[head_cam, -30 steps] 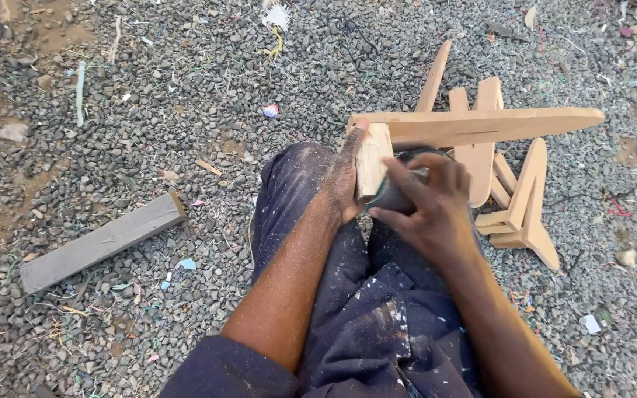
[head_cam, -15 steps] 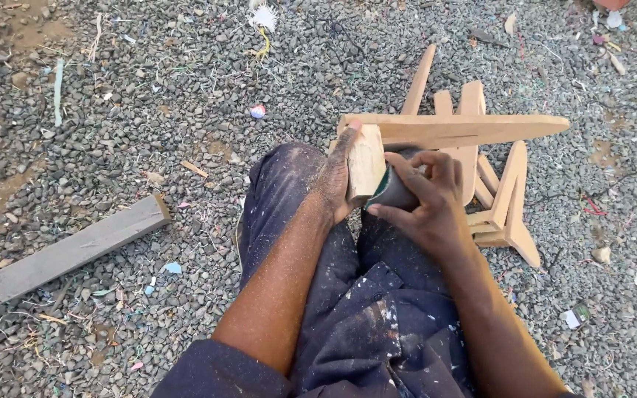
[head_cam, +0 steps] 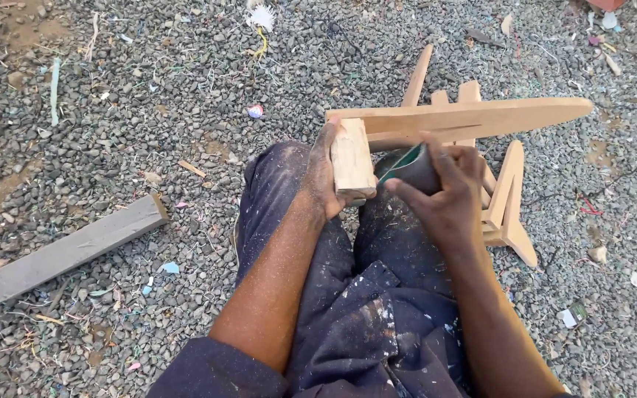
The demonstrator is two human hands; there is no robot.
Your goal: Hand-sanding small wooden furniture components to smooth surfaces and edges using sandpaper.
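Left hand (head_cam: pixel 324 173) grips the short pale wood block (head_cam: pixel 352 158) over the knees. Right hand (head_cam: pixel 447 195) — curled shut on a folded dark sandpaper sheet (head_cam: pixel 411 168) — has lifted off the block since 0.5 s ago, probably mid-stroke.

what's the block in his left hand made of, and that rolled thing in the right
The pale rectangular block in the left hand looks like bare, unfinished wood: light tan, visible grain, dusty. The dark grey rolled sheet in the right hand is probably sandpaper, with a greenish backing showing at its edge.
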